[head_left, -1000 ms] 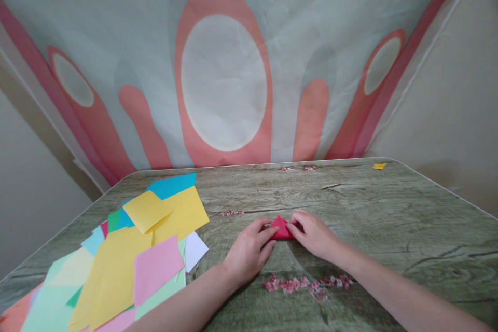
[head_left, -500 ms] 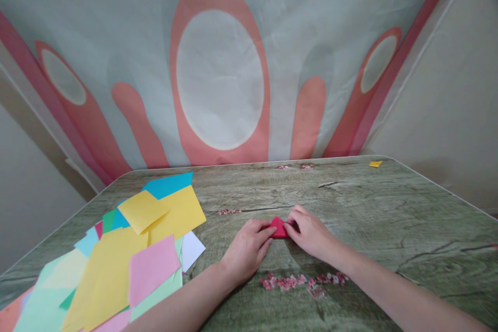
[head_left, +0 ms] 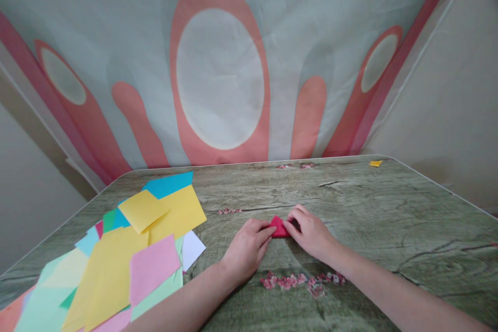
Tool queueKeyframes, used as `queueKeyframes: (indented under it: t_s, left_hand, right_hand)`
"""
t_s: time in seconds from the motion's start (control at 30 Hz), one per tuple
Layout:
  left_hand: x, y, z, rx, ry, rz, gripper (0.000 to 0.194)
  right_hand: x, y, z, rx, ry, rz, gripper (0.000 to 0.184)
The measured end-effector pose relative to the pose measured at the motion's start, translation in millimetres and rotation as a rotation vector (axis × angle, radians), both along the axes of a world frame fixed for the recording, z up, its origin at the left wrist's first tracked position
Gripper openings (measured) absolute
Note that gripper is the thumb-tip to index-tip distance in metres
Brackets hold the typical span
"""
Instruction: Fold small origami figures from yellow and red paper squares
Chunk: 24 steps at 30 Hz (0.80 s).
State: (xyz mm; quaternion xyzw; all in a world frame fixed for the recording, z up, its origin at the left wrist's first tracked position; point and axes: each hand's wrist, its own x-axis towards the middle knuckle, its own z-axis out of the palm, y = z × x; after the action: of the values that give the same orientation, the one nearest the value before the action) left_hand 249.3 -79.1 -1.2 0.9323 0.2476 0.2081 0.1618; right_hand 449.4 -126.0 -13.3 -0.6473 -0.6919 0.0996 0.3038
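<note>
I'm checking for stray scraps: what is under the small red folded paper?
Wood-patterned tabletop shows in front of and behind the red folded paper. Anything directly beneath is covered; the left grip and right grip partly hide its sides.

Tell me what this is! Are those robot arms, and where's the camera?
No robot here: it's a person, whose bare left hand and right hand hold a small folded red paper, one at each side. The camera is worn on that person's head, looking forward and down, so all the pictures come from there. The table looks like wood with pink flowers on it. On the left lies a messy paper pile: yellow, blue, pink, green and white. Far away on the right is a little yellow thing, too small to make out.
</note>
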Motion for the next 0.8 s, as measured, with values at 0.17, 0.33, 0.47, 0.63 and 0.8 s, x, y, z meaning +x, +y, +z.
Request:
queueKeyframes:
  t_s: [0.17,0.33,0.47,0.63,0.8]
  left_hand:
    - [-1.0,0.4,-1.0,-0.002,-0.015,0.007,0.031]
    - [-1.2,0.3,-0.7,-0.003,-0.025,0.006,0.032]
    - [-0.8,-0.2,0.4,-0.006,-0.022,0.007,0.032]
    - [-0.5,-0.3,1.3,-0.003,-0.012,0.01,0.031]
    - [-0.4,-0.5,3.3,0.007,0.014,0.012,0.031]
  right_hand:
    - [3.3,-6.8,5.4,0.0,0.103,0.11,0.012]
    - [5.4,-10.2,9.4,-0.016,0.092,0.185,0.017]
    - [5.6,-9.0,7.6,-0.023,0.054,0.192,0.021]
    - [5.3,-8.2,5.1,-0.026,0.025,0.187,0.022]
    - [4.8,-8.7,6.1,-0.035,-0.005,0.179,0.023]
